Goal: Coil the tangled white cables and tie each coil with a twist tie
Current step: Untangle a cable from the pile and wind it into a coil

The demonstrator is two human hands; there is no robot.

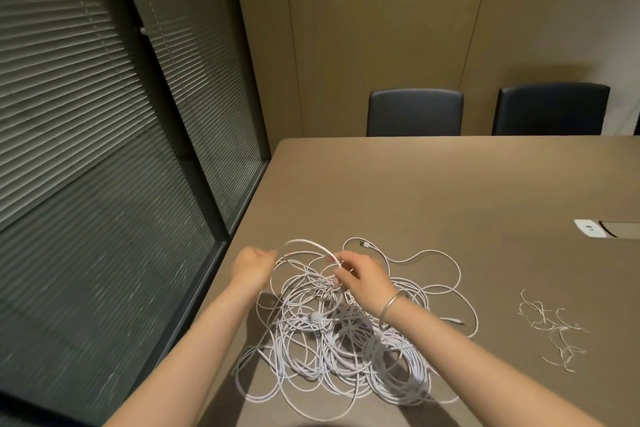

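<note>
The step looks like freeing one strand. The left hand [252, 262] and the right hand [360, 277] both pinch a raised loop [311, 246] at 12 o'clock of the tangled white cables [332, 340] on the table [450, 191]. The twist ties [550, 326] lie at 3 o'clock, untouched. Next, this strand probably needs to be pulled out gently.

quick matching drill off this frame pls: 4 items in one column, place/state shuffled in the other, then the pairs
Column 1
1. tangled white cables
2. twist ties
3. left hand
4. bracelet

Column 2
A. loose scatter on the table, to the right of the pile
B. on the right wrist
C. heaped on the table near its front left corner
D. at the pile's far left edge, fingers curled at a lifted cable loop

Pairs: 1-C, 2-A, 3-D, 4-B
</note>
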